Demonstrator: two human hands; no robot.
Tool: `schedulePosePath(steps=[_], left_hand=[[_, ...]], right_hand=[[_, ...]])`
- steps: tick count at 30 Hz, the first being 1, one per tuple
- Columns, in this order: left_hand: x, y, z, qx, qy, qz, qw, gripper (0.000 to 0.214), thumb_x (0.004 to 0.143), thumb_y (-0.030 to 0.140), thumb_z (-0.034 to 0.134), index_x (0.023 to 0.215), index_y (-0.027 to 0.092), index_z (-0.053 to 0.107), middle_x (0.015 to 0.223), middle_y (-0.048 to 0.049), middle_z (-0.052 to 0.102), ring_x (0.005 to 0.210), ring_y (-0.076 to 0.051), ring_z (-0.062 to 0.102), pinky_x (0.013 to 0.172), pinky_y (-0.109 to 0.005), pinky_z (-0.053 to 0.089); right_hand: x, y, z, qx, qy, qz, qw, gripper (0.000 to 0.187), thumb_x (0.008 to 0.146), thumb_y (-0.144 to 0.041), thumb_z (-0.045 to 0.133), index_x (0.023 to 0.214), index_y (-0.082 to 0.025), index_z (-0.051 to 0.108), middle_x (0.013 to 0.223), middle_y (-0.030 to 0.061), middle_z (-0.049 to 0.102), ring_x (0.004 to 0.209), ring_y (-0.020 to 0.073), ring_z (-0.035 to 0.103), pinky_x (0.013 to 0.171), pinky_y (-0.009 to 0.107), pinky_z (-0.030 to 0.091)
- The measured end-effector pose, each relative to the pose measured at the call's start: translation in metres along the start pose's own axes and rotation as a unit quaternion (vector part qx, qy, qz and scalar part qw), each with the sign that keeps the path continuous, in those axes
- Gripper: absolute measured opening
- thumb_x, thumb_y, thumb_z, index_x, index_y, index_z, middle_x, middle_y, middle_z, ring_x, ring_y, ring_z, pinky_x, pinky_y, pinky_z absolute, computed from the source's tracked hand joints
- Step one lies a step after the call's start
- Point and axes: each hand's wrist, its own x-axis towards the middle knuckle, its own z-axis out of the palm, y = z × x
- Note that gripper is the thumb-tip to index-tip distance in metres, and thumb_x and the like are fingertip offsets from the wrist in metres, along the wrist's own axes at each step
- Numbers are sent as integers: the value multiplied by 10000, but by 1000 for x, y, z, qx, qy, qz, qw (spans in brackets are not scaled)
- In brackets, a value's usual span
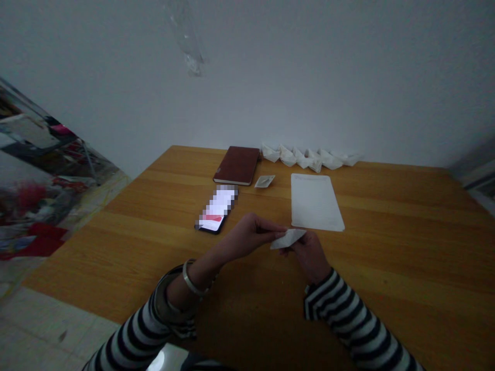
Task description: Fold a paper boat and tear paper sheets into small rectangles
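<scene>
A small folded piece of white paper [288,238] is held above the wooden table [386,247] between both hands. My left hand [249,236] pinches its left end with fingers closed. My right hand [309,256] grips the paper from below and to the right, fingers curled. Both arms wear black and white striped sleeves, and a silver bracelet sits on the left wrist.
A stack of white paper sheets [315,201] lies just beyond my hands. A phone [216,209] with a lit screen lies to the left, a brown notebook [237,165] behind it, a small folded paper [265,181] beside it. Several folded paper boats [309,157] line the far edge.
</scene>
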Motion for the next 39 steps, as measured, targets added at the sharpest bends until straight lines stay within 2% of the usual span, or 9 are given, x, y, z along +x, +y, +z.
schedulePosePath(steps=[4, 10, 13, 18, 25, 30, 35, 37, 39], left_hand=[[0, 0, 0, -9, -13, 14, 1000, 259, 855, 288, 666, 1078, 176, 737, 1122, -74, 730, 1008, -227, 701, 896, -320, 548], [-2, 6, 2, 49, -13, 16, 999, 268, 877, 271, 628, 1105, 170, 725, 1047, -59, 760, 938, -206, 714, 840, -297, 563], [-2, 9, 4, 96, -16, 29, 995, 300, 868, 203, 606, 1155, 184, 694, 1066, -52, 752, 958, -194, 705, 826, -284, 565], [4, 6, 9, 174, 23, 35, 984, 359, 816, 113, 600, 1164, 173, 669, 1143, -97, 716, 1028, -229, 679, 841, -331, 562], [7, 3, 15, 104, 60, 26, 992, 304, 837, 166, 609, 1138, 160, 651, 1055, -102, 736, 888, -206, 716, 767, -322, 581], [8, 4, 15, 9, 7, 35, 999, 368, 837, 87, 558, 1199, 133, 606, 1160, -136, 700, 1022, -226, 688, 890, -373, 555], [5, 5, 11, -9, -51, 38, 998, 368, 905, 195, 547, 1270, 147, 566, 1273, -156, 638, 1103, -233, 654, 964, -406, 518], [5, 4, 3, -3, -52, 39, 998, 383, 902, 245, 574, 1279, 177, 564, 1326, -136, 607, 1183, -233, 609, 1005, -405, 492], [11, 1, -11, 28, -21, 44, 998, 398, 885, 280, 604, 1273, 198, 571, 1350, -113, 592, 1235, -230, 569, 1019, -398, 478]], right_hand=[[1, 0, -3, -6, -10, -9, 1000, 112, 766, -255, 681, 703, -170, 718, 563, 4, 684, 499, 124, 624, 500, 221, 510], [1, 2, -4, -19, -20, -11, 1000, 119, 767, -228, 672, 670, -171, 710, 566, 6, 691, 490, 123, 631, 498, 221, 519], [0, 3, -2, -25, -33, -13, 999, 70, 754, -218, 676, 764, -170, 726, 579, 0, 695, 492, 127, 637, 502, 230, 529], [0, 2, 0, -13, -34, -12, 999, 192, 739, -216, 685, 922, -171, 718, 573, -12, 691, 487, 134, 637, 494, 238, 533], [1, 0, 0, -3, 33, -8, 999, 94, 728, -254, 719, 748, -163, 731, 532, -2, 660, 450, 117, 593, 450, 216, 490], [0, 1, 2, 9, 32, 1, 999, 144, 749, -293, 716, 805, -166, 755, 549, -5, 655, 430, 101, 550, 420, 206, 449], [1, 6, 0, 36, 35, 13, 999, 134, 748, -299, 725, 721, -169, 742, 535, -6, 648, 442, 98, 549, 442, 205, 442], [1, 7, -1, 45, 37, 17, 998, 140, 736, -307, 738, 705, -170, 736, 549, 1, 659, 459, 102, 561, 462, 212, 452], [1, 7, -1, 53, 40, 22, 998, 156, 727, -323, 749, 709, -169, 737, 576, 12, 675, 470, 104, 570, 472, 216, 456]])
